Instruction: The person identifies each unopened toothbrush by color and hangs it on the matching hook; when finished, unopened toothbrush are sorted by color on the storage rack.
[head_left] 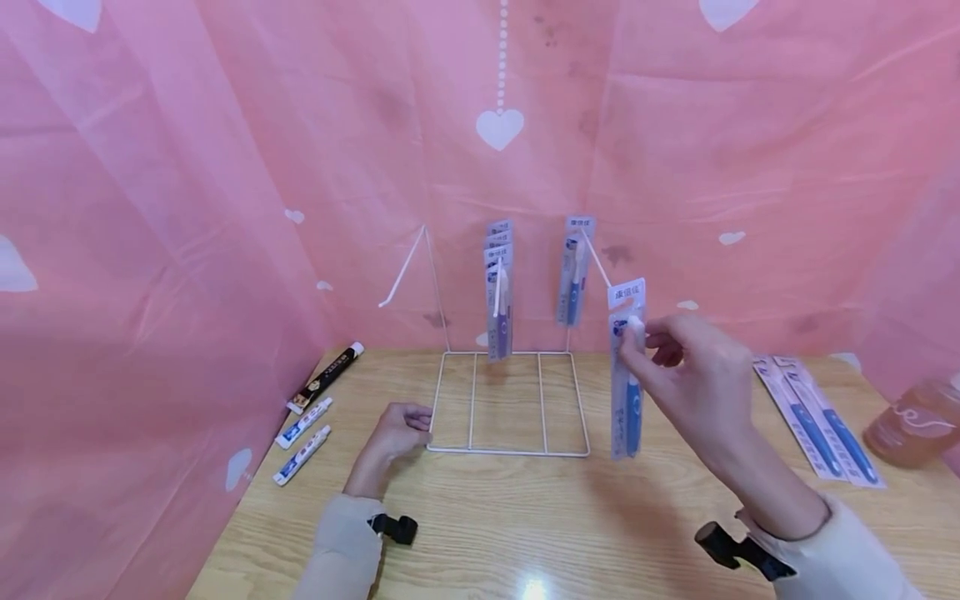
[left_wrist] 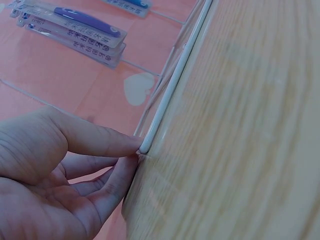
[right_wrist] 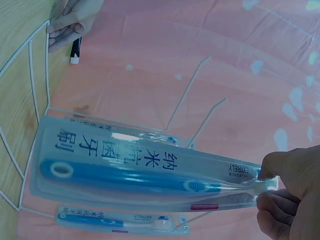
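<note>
**Toothbrush pack (head_left: pixel 622 400) pinched high, level with the right hook (head_left: pixel 597 258)**

The right hand (head_left: pixel 701 371) pinches the toothbrush pack between thumb and forefinger near its top, about the brush head, with the other fingers bent in behind. That grip probably serves to keep the printed header and its hole uncovered, and lets the long blue handle end point down, nearly upright. The toothbrush pack is in the air above the table (head_left: pixel 495 525), just right of the wire rack's (head_left: pixel 510 452) near right corner, its header close to the hook tip; whether the tip has entered the hole cannot be told.

The left hand (head_left: pixel 393 435) pinches the near left corner of the wire rack between thumb and forefinger, presumably to brace so light a frame where it meets the wood.

On the right hook one blue pack (head_left: pixel 568 283) sits far back, leaving the front length bare. Several packs overlap on the middle hook (head_left: pixel 498 287), a purple pack (head_left: pixel 501 335) foremost. The left hook (head_left: pixel 405 265) carries nothing.

A black tube (head_left: pixel 324 379) and two white tubes (head_left: pixel 302 456) lie along the table's left edge, well apart from both hands. Toward its right edge, two loose packs (head_left: pixel 801 417) lie side by side near an amber jar (head_left: pixel 911 429).
</note>
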